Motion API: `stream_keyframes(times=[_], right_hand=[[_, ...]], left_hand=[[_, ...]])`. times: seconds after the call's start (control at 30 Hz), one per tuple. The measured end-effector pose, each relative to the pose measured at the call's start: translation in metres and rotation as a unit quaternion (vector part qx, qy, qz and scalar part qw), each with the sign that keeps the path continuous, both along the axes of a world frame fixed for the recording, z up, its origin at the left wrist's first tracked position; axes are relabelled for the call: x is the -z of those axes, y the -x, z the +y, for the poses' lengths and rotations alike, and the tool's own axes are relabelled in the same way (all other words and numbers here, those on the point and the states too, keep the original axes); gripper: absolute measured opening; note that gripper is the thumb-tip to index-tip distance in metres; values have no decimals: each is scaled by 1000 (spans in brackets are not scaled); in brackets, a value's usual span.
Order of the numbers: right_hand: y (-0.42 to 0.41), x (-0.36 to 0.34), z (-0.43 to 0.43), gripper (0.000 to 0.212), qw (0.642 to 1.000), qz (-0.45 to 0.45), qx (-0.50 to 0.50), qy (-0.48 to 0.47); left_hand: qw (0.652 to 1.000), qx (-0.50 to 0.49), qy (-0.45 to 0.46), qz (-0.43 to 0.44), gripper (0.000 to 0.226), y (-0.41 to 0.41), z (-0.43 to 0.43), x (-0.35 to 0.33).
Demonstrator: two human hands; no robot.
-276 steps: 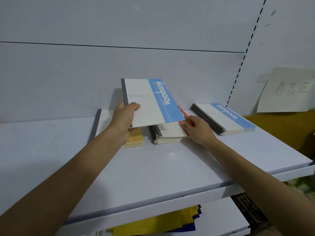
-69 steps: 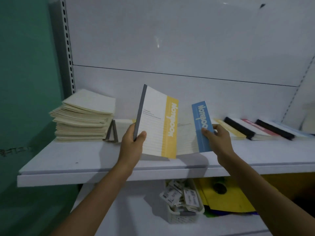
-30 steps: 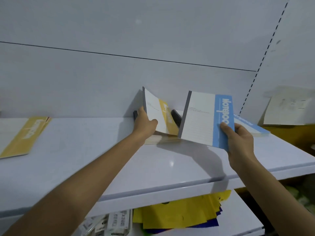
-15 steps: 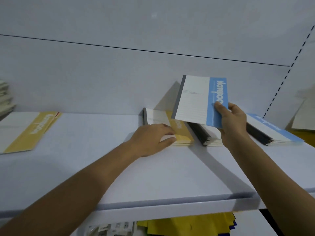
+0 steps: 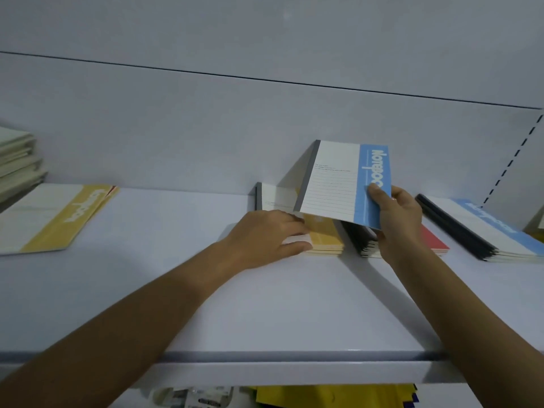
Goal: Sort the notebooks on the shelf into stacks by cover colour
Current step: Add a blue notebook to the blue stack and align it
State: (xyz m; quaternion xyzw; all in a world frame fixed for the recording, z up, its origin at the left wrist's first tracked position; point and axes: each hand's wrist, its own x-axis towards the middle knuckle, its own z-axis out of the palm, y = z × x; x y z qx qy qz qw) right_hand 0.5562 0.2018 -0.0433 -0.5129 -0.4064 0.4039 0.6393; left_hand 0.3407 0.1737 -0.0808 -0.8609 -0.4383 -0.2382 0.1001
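My right hand (image 5: 397, 219) grips a blue-banded notebook (image 5: 341, 184) by its lower right corner and holds it tilted up above the shelf. My left hand (image 5: 265, 235) lies flat on the yellow stack (image 5: 323, 237), fingers spread on its cover. Right of that stack is the red stack (image 5: 432, 240), partly hidden behind my right hand. The blue stack (image 5: 485, 228) lies at the far right. A mixed pile with a yellow-banded notebook on top (image 5: 56, 216) lies at the left.
The white shelf (image 5: 265, 304) has bare surface in front of the stacks, and its front edge is below my forearms. A tall pile of cream booklets (image 5: 14, 160) stands at the far left. Yellow sheets (image 5: 323, 397) show on the shelf below.
My left hand has set the yellow-banded notebook down on the yellow stack and now rests flat on it. My right hand still holds the blue-banded notebook, a little lower than half a second ago.
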Motion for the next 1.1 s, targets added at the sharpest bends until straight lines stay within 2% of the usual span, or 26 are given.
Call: stream_keyframes(times=[0.1, 0.2, 0.33, 0.4, 0.47, 0.53, 0.67, 0.77, 0.83, 0.97, 1.1], right_hand=[[-7, -7, 2, 29, 1000, -8, -5, -8], [-22, -15, 2, 28, 999, -3, -26, -19], [-56, -20, 0, 21, 998, 16, -60, -31], [-80, -21, -1, 16, 997, 29, -67, -35], [-111, -22, -2, 18, 998, 14, -57, -33], [-147, -21, 0, 19, 999, 6, -39, -33], [-227, -23, 5, 13, 999, -2, -3, -37], [-280, -21, 12, 13, 999, -15, -29, -12], [-306, -18, 21, 15, 998, -49, -35, 21], [-334, -4, 46, 24, 983, -173, -17, 55], [-342, 13, 68, 29, 931, -353, -4, 87]], left_hand=[[998, -38, -32, -45, 49, -1, -4, -8], [974, -128, -44, -179, 48, -11, -3, -25], [901, -103, 85, -413, 35, -57, 8, -47], [858, -75, 139, -489, 22, -96, 11, -58], [832, -55, 177, -524, 22, -136, 17, -63], [822, -56, 195, -532, 32, -174, 25, -64], [799, -42, 242, -549, 31, -243, 35, -64], [790, -14, 306, -531, 32, -293, 39, -63], [794, -5, 315, -520, 29, -320, 45, -59], [824, -65, 303, -475, 29, -352, 59, -45], [891, -145, 242, -356, 20, -361, 67, -27]])
